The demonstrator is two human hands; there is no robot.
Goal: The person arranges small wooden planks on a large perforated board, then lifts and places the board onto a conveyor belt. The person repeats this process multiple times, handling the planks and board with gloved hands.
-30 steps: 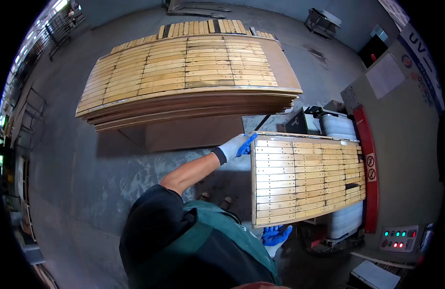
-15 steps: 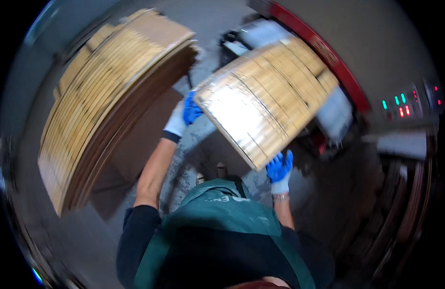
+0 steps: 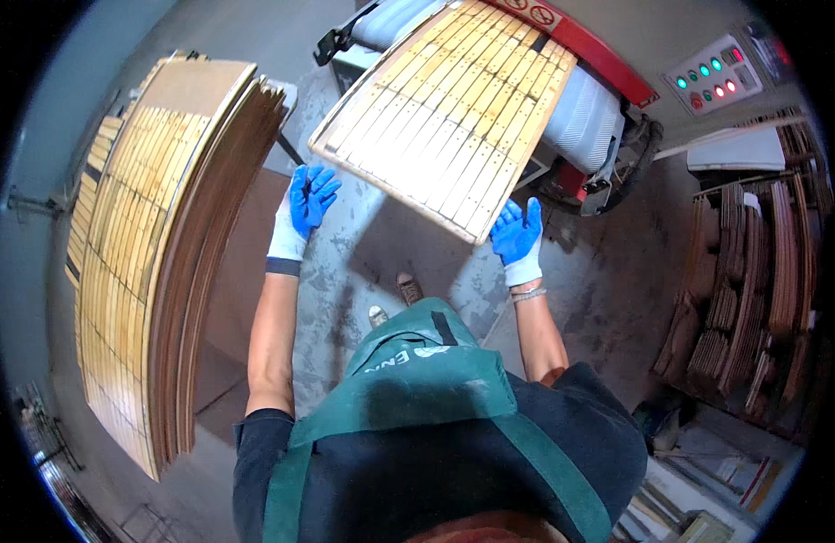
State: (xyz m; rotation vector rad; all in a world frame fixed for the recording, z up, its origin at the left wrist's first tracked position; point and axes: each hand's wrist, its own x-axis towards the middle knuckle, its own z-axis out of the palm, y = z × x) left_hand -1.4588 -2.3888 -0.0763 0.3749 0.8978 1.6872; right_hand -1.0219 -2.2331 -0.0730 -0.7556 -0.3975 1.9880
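A wooden panel (image 3: 436, 118) faced with narrow pale slats lies on the grey ribbed belt (image 3: 582, 127) of a machine. Its far end reaches the machine's red crossbar (image 3: 580, 41), and its near end juts out over the floor toward me. My left hand (image 3: 311, 201), in a blue-and-white glove, is open and apart from the panel's near left corner. Gloved the same way, my right hand (image 3: 517, 237) is open with fingers spread, close to the near right corner; I cannot tell whether the fingertips touch it.
To my left stands a tall stack of similar slatted panels (image 3: 146, 208) with brown edges. A control panel (image 3: 712, 76) with lit green and red buttons is at the far right. Below it are racks of thin brown boards (image 3: 734, 281). Black hoses (image 3: 648, 149) hang by the belt.
The slatted panel has moved away from me, farther onto the belt and up to the crossbar. My left hand has let go of its corner. My right hand has opened and moved slightly forward.
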